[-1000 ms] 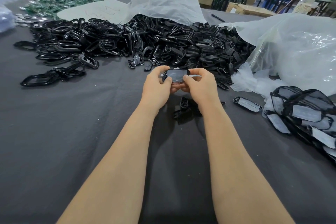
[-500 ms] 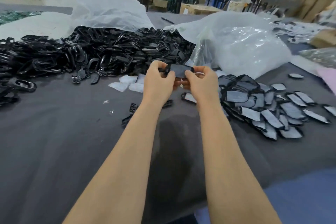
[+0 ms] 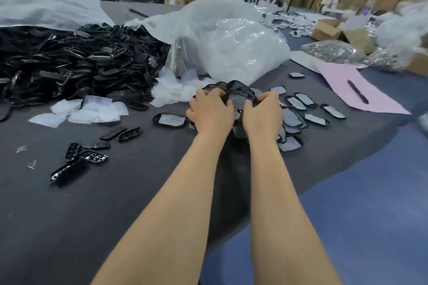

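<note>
On the table (image 3: 115, 203): stack of pieces (image 3: 238, 99) at centre; parts pile (image 3: 76, 62) at 10 o'clock; bag (image 3: 231, 48) at 12 o'clock; sheet (image 3: 342, 85) bearing pen (image 3: 357, 91) at 2 o'clock.

Inventory: one left hand (image 3: 209, 114), one right hand (image 3: 262, 115), one framed piece (image 3: 238, 100), one pen (image 3: 357, 92), one pink sheet (image 3: 335, 76), one parts heap (image 3: 76, 62).

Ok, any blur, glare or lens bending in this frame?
Head view: left hand, right hand and the black piece they hold fairly sharp; far right around the cardboard box smeared; glare streaks on the clear plastic bag; wide lens stretches the forearms.
</note>
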`<state>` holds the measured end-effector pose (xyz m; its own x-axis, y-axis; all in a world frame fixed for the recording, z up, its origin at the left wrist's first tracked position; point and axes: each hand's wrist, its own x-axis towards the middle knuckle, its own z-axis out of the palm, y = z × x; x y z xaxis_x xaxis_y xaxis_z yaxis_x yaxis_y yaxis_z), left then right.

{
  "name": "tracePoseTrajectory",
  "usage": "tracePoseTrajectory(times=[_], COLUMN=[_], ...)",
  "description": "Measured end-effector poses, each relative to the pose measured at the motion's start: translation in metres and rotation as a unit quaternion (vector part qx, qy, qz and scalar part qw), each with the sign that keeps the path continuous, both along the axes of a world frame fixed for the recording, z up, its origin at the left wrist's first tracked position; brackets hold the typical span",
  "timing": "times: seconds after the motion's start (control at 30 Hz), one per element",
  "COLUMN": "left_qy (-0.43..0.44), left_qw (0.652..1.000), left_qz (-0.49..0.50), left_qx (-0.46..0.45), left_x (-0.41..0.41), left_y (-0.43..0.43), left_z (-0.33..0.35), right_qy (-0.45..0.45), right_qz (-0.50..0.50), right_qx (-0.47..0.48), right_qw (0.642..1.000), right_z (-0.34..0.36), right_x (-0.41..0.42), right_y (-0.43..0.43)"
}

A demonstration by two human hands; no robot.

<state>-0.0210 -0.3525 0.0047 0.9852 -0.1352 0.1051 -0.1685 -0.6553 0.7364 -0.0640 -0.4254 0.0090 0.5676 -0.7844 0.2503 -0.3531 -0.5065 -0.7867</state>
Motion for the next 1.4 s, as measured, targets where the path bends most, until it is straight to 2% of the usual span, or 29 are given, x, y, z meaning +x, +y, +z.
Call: tracePoseTrajectory(times=[0.1,0.17,0.27,0.37,0.63,0.8,0.93,1.07,1.13,1.23,1.4], left_qy=[-0.023,-0.032,-0.045,-0.068,-0.063,-0.05,-0.037,-0.033,-0.033,-0.028,-0.023], left_qw=[1.0,0.997,0.979,0.963,0.937,0.899,0.867,0.85,0.848,0.849,0.852], left_qz=[0.01,0.017,0.029,0.059,0.219,0.334,0.394,0.409,0.406,0.399,0.399], left_qx=[-0.011,-0.065,-0.195,-0.254,-0.264,-0.278,-0.301,-0.33,-0.339,-0.345,-0.337], left_x=[0.001,0.004,0.01,0.019,0.032,0.033,0.04,0.05,0.055,0.061,0.068], left_y=[0.0,0.005,0.025,0.064,0.215,0.296,0.338,0.354,0.355,0.351,0.346], left_z=[-0.001,0.004,0.016,0.024,0.008,-0.005,-0.01,-0.014,-0.014,-0.016,-0.016], right_qy=[-0.018,-0.066,-0.154,-0.166,-0.021,0.032,0.056,0.093,0.103,0.094,0.144], right_qz=[-0.023,-0.025,0.04,0.139,0.385,0.491,0.518,0.495,0.483,0.471,0.481], right_qx=[-0.016,-0.03,-0.044,-0.027,0.033,-0.025,-0.08,-0.102,-0.108,-0.066,-0.105], right_qw=[0.999,0.997,0.986,0.976,0.922,0.87,0.85,0.858,0.863,0.875,0.858], right_z=[0.001,0.006,0.016,0.02,-0.004,-0.014,-0.021,-0.025,-0.027,-0.026,-0.024], right_x=[0.001,0.003,0.009,0.024,0.065,0.083,0.096,0.111,0.12,0.129,0.14], right_y=[0.006,0.013,0.04,0.081,0.221,0.301,0.345,0.366,0.371,0.374,0.375])
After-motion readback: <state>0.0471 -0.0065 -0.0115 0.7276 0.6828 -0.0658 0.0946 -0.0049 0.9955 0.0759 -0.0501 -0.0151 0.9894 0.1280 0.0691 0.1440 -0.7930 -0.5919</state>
